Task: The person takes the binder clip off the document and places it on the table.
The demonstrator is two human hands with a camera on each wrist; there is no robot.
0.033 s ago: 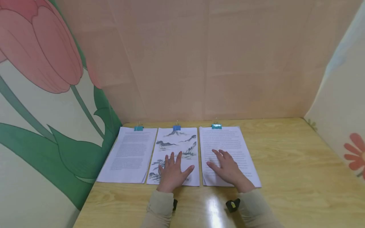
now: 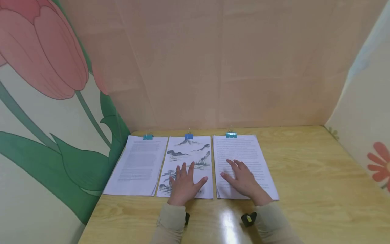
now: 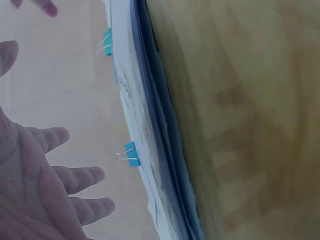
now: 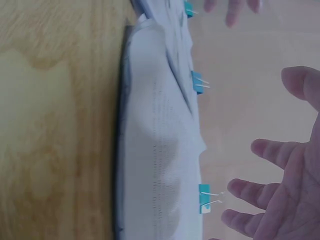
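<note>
Three stacks of paper lie side by side on the wooden table, each with a binder clip at its far edge. My left hand (image 2: 184, 186), fingers spread, hovers over the middle stack (image 2: 173, 162), whose top sheet carries an ink landscape; its clip (image 2: 189, 136) is blue. Over the right stack (image 2: 259, 159), a page of printed text with a teal clip (image 2: 231, 135), my right hand (image 2: 243, 181) is held with fingers extended. Both wrist views show the palms raised above the sheets, holding nothing. The left stack (image 2: 137, 162) is printed text under a teal clip (image 2: 148, 137).
Bare wood of the table (image 2: 317, 176) extends right of the stacks. A pinkish-tan cloth (image 2: 243, 67) hangs behind the table's back edge. A wall with painted tulips (image 2: 61, 54) borders the left side, and one with a painted red flower (image 2: 379, 159) borders the right.
</note>
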